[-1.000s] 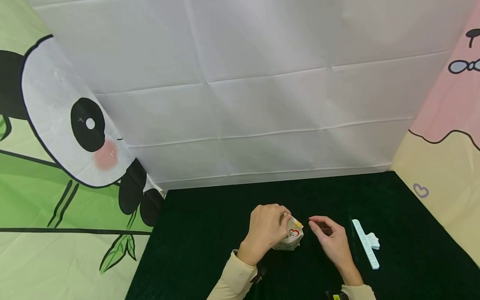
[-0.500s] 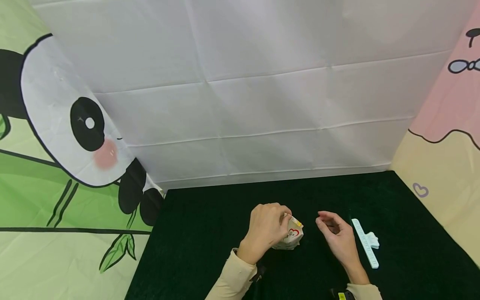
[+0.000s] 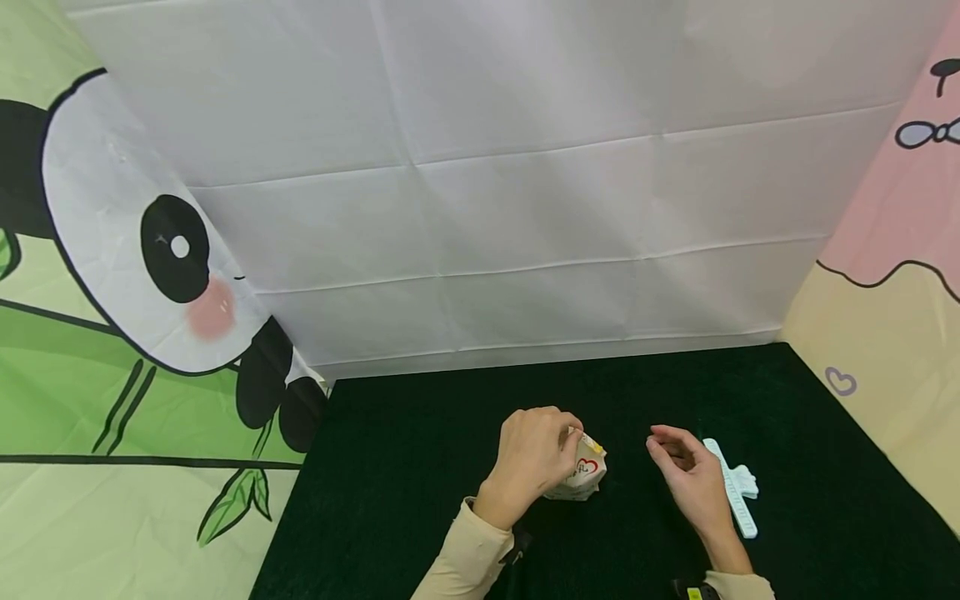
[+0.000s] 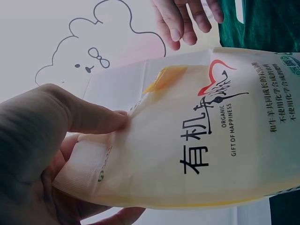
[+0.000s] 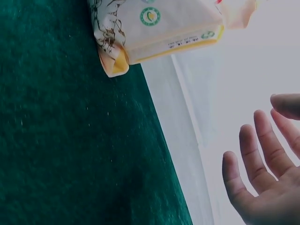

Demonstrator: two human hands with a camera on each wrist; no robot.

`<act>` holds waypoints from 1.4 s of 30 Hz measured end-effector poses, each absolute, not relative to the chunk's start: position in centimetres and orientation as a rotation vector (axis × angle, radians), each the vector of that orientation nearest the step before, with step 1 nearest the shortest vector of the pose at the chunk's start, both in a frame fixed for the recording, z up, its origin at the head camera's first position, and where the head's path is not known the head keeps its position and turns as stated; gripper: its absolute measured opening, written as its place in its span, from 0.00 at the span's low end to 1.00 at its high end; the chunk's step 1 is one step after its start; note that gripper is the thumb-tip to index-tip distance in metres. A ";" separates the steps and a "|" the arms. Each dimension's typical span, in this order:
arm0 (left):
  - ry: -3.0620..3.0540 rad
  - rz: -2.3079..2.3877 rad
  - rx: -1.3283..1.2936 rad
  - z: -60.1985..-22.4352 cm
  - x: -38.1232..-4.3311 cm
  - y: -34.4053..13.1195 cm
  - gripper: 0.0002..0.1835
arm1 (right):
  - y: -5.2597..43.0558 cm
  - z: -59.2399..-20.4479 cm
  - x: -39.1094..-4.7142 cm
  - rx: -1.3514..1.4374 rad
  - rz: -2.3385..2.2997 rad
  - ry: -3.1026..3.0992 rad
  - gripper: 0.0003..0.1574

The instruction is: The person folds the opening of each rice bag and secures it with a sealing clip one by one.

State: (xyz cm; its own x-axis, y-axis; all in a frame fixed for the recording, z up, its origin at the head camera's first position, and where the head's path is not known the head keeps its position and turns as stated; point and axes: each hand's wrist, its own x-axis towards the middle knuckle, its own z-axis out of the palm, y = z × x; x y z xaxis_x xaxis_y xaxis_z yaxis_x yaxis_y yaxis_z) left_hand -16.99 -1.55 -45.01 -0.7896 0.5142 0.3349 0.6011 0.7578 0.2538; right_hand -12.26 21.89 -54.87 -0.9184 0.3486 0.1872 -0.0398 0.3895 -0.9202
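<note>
A white food bag (image 3: 587, 471), printed with a red heart and Chinese characters, stands on the dark green table. My left hand (image 3: 534, 450) pinches its top; in the left wrist view the thumb (image 4: 101, 117) presses one side of the folded end and fingers lie behind. To the right, my right hand (image 3: 688, 475) hovers with loosely bent fingers and holds nothing. The right wrist view shows those fingers (image 5: 267, 145) spread apart from the bag (image 5: 168, 28). Beyond that hand lies a pale blue bag clip (image 3: 738, 492), a long bar with a scalloped lever, partly covered by the hand.
The green cloth-covered table (image 3: 420, 467) ends at a white fabric wall (image 3: 525, 208) behind. A panda-printed curtain (image 3: 150, 333) closes the left side, and a pink and cream one (image 3: 885, 333) the right.
My right hand has drawn away from the bag to the right and now overlaps the bag clip in the head view. My left hand and the bag have stayed in place.
</note>
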 end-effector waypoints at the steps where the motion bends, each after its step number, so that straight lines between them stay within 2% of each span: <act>1: -2.714 -0.514 -0.873 -45.0 -17.0 -1.6 0.08 | 22.0 -54.9 -12.2 -0.266 1.541 -2.299 0.18; 16: -2.741 -0.570 -0.864 -45.1 -16.8 -1.7 0.08 | 23.4 -55.6 -11.7 -0.264 1.593 -2.265 0.19; 42: -2.738 -0.566 -0.868 -45.1 -16.9 -1.7 0.08 | 25.6 -55.7 -11.1 -0.417 1.544 -2.311 0.24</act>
